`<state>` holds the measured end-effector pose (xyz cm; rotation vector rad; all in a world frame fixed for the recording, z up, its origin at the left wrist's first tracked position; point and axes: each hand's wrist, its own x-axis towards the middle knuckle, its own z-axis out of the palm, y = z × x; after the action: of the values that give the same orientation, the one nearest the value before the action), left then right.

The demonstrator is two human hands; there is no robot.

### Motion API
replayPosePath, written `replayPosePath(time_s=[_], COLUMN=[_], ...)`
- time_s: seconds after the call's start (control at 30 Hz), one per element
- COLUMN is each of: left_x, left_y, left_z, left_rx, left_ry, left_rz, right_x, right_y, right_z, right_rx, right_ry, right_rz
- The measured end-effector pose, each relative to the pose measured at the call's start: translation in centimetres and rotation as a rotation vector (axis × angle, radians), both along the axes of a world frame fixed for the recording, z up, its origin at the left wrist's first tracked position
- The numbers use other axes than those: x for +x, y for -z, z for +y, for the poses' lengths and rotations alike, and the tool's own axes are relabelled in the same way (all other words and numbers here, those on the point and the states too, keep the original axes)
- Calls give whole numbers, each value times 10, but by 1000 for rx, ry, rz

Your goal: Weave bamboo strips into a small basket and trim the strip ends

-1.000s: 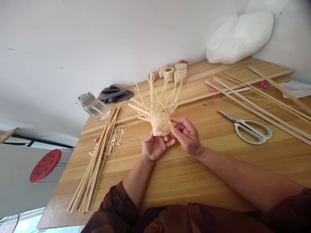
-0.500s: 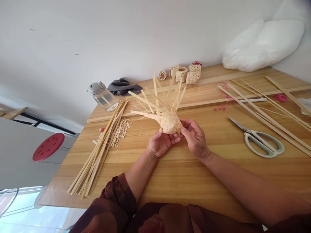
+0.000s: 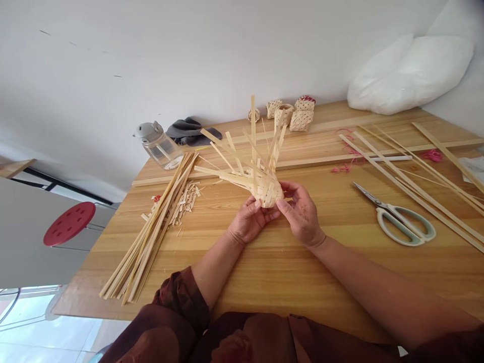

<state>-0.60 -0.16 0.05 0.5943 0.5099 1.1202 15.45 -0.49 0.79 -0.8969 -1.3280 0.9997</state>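
Note:
A small half-woven basket [image 3: 267, 189] of pale strips, with loose strip ends fanning up and to the left, is held above the wooden table [image 3: 264, 272]. My left hand [image 3: 249, 224] cups its base from below with the fingers curled on it. My right hand [image 3: 300, 214] grips its right side, thumb and fingertips pressed on the weave.
A bundle of long strips [image 3: 151, 237] and cut scraps [image 3: 186, 199] lie at left. Scissors [image 3: 401, 219] and more long strips [image 3: 416, 171] lie at right. Small woven baskets [image 3: 291, 116], a glass jar [image 3: 159, 146], a grey cloth [image 3: 187, 130] and a white bag [image 3: 408, 75] stand at the back. A red stool [image 3: 68, 224] is off the table's left.
Both hands have turned the basket, so its woven base now tips lower and its loose ends spread more leftward. The view has shifted slightly.

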Motion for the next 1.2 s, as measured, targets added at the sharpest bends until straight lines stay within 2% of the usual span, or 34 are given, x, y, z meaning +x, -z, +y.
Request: replayPosePath(time_s=[0.43, 0.67, 0.77, 0.87, 0.97, 1.07, 1.2], left_x=[3, 10, 9, 8, 6, 7, 7], left_y=[1, -4, -4, -1, 2, 0, -7], left_z=[1, -2, -2, 0, 2, 3, 2], left_rx=[6, 48, 49, 30, 19, 14, 63], left_ry=[-66, -129, -143, -150, -167, -193, -99], left_rz=[56, 74, 73, 87, 105, 95, 57], right_x=[-2, -3, -4, -2, -1, 0, 0], right_y=[4, 2, 0, 1, -2, -5, -7], right_z=[1, 0, 3, 8, 12, 13, 12], right_rx=[-22, -63, -132, -263, -402, -463, -490], right_ry=[-20, -71, -100, -130, -215, -286, -359], right_rz=[-15, 19, 126, 269, 402, 471, 501])
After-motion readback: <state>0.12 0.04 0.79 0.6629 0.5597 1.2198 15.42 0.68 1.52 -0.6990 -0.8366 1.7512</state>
